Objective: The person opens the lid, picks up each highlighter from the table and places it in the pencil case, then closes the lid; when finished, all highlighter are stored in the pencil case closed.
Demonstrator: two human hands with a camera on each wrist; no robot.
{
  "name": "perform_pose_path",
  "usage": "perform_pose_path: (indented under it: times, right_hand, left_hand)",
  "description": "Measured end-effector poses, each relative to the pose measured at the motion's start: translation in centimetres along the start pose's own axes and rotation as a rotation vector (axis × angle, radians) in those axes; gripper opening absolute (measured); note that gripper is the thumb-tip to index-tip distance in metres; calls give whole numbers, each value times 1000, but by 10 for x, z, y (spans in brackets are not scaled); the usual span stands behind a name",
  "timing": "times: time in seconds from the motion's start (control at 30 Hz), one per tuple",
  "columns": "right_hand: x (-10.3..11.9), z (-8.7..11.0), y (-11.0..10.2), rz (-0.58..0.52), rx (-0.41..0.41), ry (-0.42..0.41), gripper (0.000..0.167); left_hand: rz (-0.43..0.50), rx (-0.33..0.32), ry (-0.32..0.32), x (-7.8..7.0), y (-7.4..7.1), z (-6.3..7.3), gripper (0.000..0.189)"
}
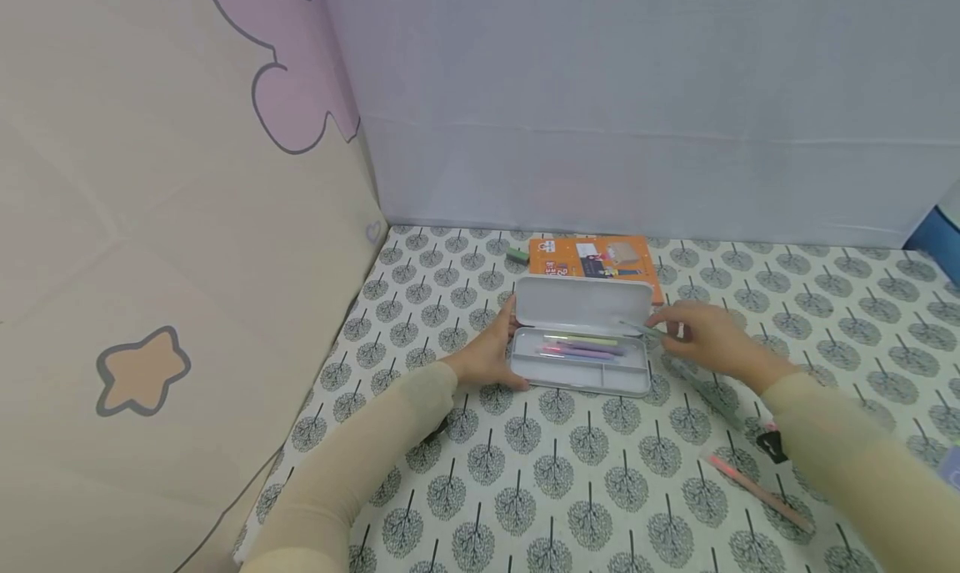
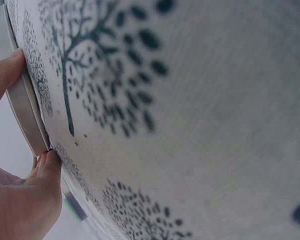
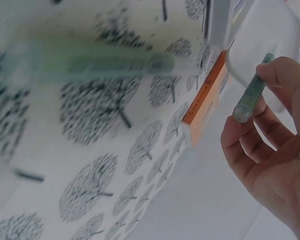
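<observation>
A white pencil case (image 1: 626,379) lies with its lid (image 1: 585,302) raised. Several pens (image 1: 581,352), yellow and purple ones among them, are in its long rear compartment. At the case's left side my left hand (image 1: 487,356) grips it; the left wrist view has thumb and fingers on the case's edge (image 2: 27,107). My right hand (image 1: 705,344) pinches a pale green pen (image 3: 255,95) between thumb and fingers, its far end in front of the lid's right part. Beneath that hand another green pen (image 1: 708,398) lies on the cloth.
Behind the lid lies an orange booklet (image 1: 592,256), with a small green object (image 1: 517,256) to its left. A pink pen (image 1: 761,494) and a small black object (image 1: 771,446) lie near the right forearm. Walls stand left and behind the tree-patterned cloth (image 1: 555,473).
</observation>
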State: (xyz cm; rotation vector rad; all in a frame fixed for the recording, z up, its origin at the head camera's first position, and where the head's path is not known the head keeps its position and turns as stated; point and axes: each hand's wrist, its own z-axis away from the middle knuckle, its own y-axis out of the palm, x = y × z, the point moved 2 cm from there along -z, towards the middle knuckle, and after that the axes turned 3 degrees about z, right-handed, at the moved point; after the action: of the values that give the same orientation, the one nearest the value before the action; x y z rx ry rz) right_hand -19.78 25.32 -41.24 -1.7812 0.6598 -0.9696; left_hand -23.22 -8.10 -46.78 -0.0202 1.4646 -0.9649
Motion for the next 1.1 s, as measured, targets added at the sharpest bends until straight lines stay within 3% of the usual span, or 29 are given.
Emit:
perform_pose_path:
  times: [0.23,0.47,0.67,1.1]
  right_hand:
    - [19,-21,13,-53,27,-14,31]
    - [38,-42,27,-96,115,10,30]
    - [51,-55,39,-96,130,-25,28]
    - [60,-66,55,-113,164,-47,28]
  left_hand:
    - [-7,0,5,1,0,-1,154]
    - [6,3,3,1,0,0,153]
    - [3,-1,2,0,0,0,153]
    - [-19,2,14,1,0,-2,154]
